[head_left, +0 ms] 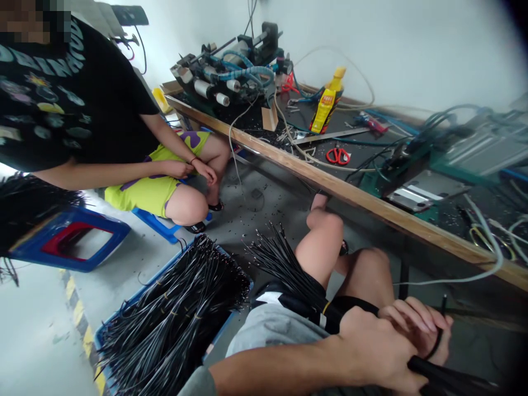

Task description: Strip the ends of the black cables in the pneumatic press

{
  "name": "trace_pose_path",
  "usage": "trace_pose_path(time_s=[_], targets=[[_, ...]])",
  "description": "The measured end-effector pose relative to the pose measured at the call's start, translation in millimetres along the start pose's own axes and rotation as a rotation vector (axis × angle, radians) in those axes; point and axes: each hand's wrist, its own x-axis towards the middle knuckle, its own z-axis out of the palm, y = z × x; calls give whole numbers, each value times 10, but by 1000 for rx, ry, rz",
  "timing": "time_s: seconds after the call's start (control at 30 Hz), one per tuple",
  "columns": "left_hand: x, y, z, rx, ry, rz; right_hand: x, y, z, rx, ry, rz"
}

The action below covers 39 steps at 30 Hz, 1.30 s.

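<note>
A bundle of black cables (284, 264) lies across my lap, bound by a yellow tie, its cut ends fanned out toward the floor. My left hand (375, 344) is closed around the bundle, which comes out again below the wrist side at the lower right. Just beyond it, my right hand (429, 327) has its fingers curled about a single black cable (443, 324), whose tip points up. Part of the right palm is hidden behind the left hand.
A blue crate (99, 335) full of tied black cable bundles stands at my left. Another person (82, 110) sits beyond it, near a blue stool (111, 247). The wood-edged workbench (330, 187) carries machines, red-handled scissors (338, 156) and a yellow bottle (327, 104).
</note>
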Motion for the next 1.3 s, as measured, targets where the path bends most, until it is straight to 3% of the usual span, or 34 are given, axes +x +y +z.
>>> trace_pose_path(time_s=[0.2,0.5,0.67,0.77,0.97,1.3], targets=[[11,-15,34,0,-3,16,37,-5,-56,-8,4,22],[-13,5,-61,27,-21,-14,108,17,-216,22,-50,77],[-35,19,-91,31,49,-29,85,102,-155,188,-8,11],[-26,28,-110,12,13,-52,39,148,-65,326,27,-44],[-25,57,-198,-8,-73,-82,17,152,-64,545,2,47],[-13,61,-158,-16,-35,-89,52,208,-158,597,-44,45]])
